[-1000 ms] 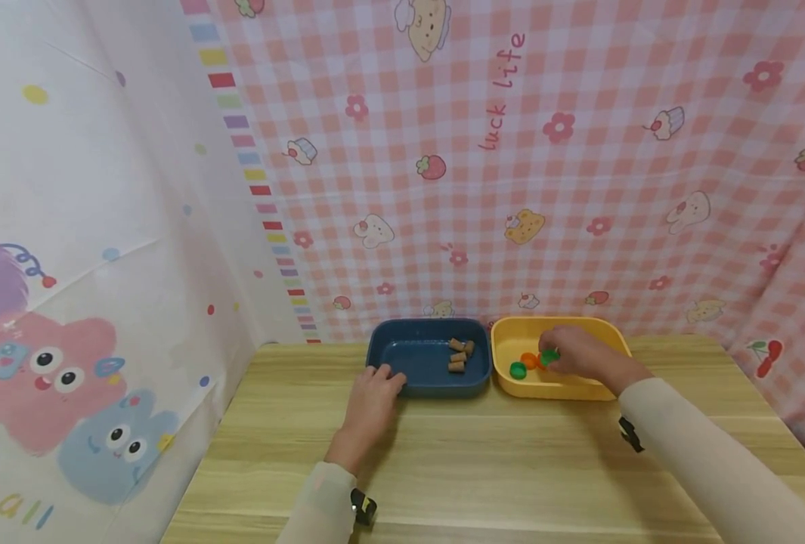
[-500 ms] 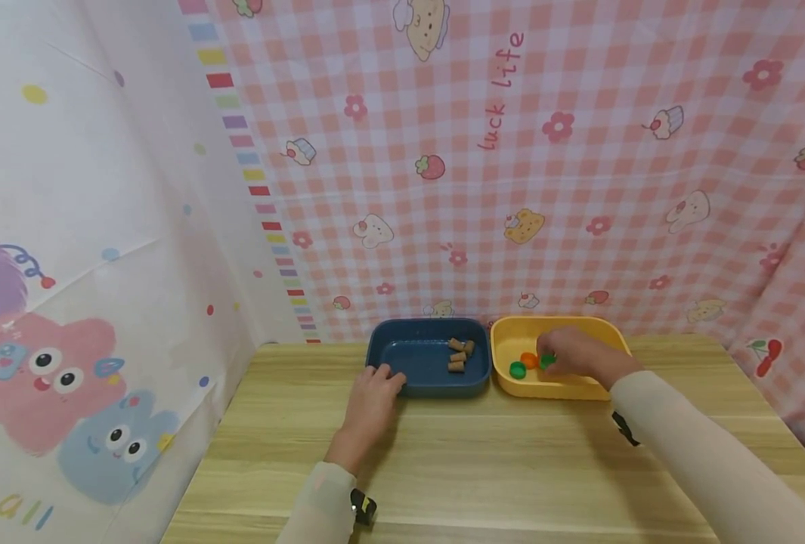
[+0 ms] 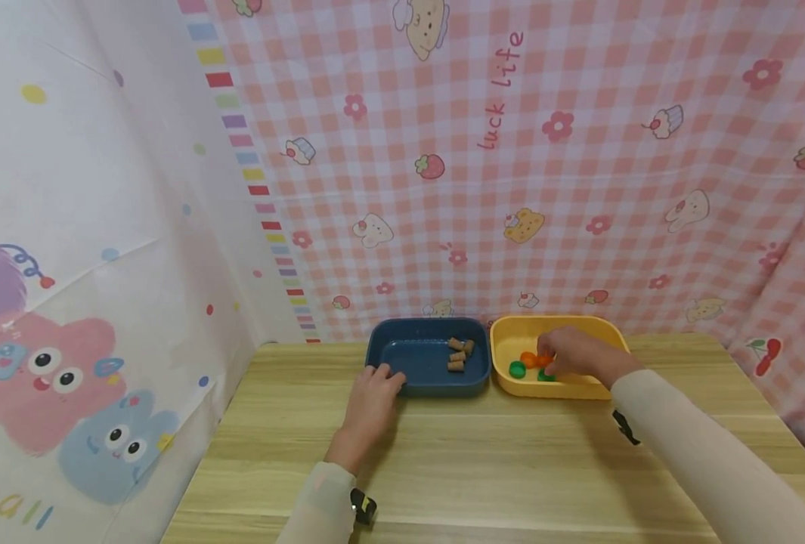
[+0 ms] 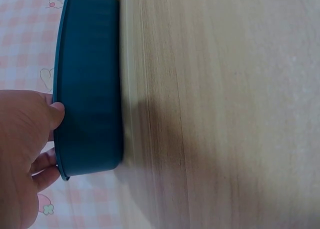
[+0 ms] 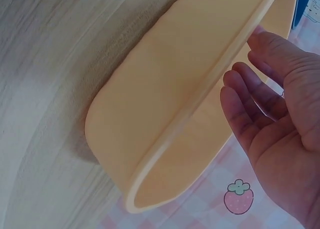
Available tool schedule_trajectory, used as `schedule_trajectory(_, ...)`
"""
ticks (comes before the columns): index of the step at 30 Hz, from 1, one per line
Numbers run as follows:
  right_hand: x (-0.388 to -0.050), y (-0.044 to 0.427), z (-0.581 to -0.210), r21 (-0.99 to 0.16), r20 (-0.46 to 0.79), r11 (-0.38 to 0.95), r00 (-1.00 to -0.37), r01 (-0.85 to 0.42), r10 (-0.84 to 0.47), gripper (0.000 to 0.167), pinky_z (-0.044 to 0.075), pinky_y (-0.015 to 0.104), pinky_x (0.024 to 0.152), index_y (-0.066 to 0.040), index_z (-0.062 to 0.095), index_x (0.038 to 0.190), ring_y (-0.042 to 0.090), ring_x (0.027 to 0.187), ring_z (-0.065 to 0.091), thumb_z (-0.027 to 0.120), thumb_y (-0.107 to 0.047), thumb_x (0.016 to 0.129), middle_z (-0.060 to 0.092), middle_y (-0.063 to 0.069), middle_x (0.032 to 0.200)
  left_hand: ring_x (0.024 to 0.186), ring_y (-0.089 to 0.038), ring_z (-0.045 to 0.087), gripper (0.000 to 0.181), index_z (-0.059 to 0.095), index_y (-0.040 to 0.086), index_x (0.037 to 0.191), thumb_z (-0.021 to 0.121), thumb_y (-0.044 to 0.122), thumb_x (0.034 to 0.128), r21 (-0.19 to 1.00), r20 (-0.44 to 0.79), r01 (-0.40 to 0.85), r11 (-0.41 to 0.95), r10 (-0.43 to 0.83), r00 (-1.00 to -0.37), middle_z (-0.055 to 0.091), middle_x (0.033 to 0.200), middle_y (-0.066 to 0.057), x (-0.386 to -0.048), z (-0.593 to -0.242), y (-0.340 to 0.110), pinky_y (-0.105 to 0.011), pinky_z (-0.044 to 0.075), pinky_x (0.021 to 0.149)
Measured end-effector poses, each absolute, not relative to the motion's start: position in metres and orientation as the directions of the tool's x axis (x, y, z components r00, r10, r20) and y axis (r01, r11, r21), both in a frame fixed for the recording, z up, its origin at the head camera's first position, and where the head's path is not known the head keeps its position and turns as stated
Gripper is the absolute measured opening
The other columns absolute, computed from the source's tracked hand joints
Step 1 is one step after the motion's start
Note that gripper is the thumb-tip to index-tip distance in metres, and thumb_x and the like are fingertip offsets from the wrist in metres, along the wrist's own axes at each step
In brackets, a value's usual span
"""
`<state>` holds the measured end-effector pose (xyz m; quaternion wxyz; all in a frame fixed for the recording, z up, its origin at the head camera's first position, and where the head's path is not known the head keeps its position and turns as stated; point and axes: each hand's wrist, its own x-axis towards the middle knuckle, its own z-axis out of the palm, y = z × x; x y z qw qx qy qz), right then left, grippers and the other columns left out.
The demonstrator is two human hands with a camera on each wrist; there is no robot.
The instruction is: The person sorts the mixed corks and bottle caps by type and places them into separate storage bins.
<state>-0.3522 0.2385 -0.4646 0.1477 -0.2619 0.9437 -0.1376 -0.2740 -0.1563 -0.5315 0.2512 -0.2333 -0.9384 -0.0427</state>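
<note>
My left hand grips the near left corner of a dark blue tray. In the left wrist view, the thumb lies on the outer side of the rim and other fingers are behind its end. Several brown cork-like pieces lie at the tray's right side. My right hand reaches into a yellow tray, fingertips beside an orange cap-like piece and a green one. Another orange piece and another green piece lie left of them. In the right wrist view, the yellow rim hides the thumb and index tips.
Both trays stand side by side at the back of a wood-grain table. Directly behind them hangs a pink checked cloth. A white printed cloth hangs at the left.
The green piece at my right fingertips has shifted lower, toward the tray's near side, and more of the orange piece behind it shows. My right hand has moved slightly left; the left stays still.
</note>
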Motion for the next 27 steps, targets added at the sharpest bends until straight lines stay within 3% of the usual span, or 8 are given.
schedule_trajectory(14,-0.342,0.24,-0.468,-0.443,-0.158,0.804,-0.848,-0.397,-0.506,0.027,0.057,0.049,0.093,0.0,0.071,0.116,0.025,0.095,0.064,0.076,-0.007,0.091,0.073,0.015,0.114,0.075,-0.024,0.051,0.023,0.077,0.017,0.104,0.071,0.0,0.0904,-0.001,0.478,0.447,0.895,0.393,-0.785,0.064,0.088,-0.005,-0.272,-0.534,-0.155,-0.035,0.043,0.065)
schedule_trajectory(20,-0.334,0.241,-0.465,-0.489,-0.133,0.805,-0.884,-0.335,-0.448,0.028,0.057,0.048,0.093,-0.001,0.07,0.118,0.025,0.098,0.064,0.076,-0.009,0.092,0.072,0.015,0.116,0.077,-0.024,0.054,0.013,0.078,0.018,0.102,0.072,0.009,0.0934,-0.013,0.495,0.442,0.897,0.39,-0.776,0.064,0.088,-0.004,-0.273,-0.534,-0.155,-0.035,0.043,0.066)
schedule_trajectory(24,-0.325,0.245,-0.461,-0.497,-0.063,0.789,-0.892,-0.361,-0.448,0.029,0.057,0.049,0.093,0.0,0.07,0.119,0.028,0.099,0.065,0.076,-0.011,0.092,0.072,0.016,0.116,0.078,-0.024,0.055,0.01,0.078,0.019,0.102,0.076,0.016,0.0931,-0.013,0.481,0.437,0.899,0.389,-0.786,0.065,0.088,-0.002,-0.273,-0.533,-0.154,-0.036,0.045,0.066)
schedule_trajectory(27,-0.318,0.245,-0.458,-0.496,-0.01,0.778,-0.894,-0.385,-0.448,0.03,0.057,0.051,0.093,0.001,0.069,0.119,0.033,0.103,0.066,0.076,-0.011,0.092,0.071,0.018,0.116,0.084,-0.025,0.059,0.014,0.078,0.018,0.108,0.075,0.022,0.0945,0.005,0.461,0.428,0.904,0.378,-0.803,0.068,0.094,-0.003,-0.272,-0.531,-0.153,-0.04,0.05,0.074)
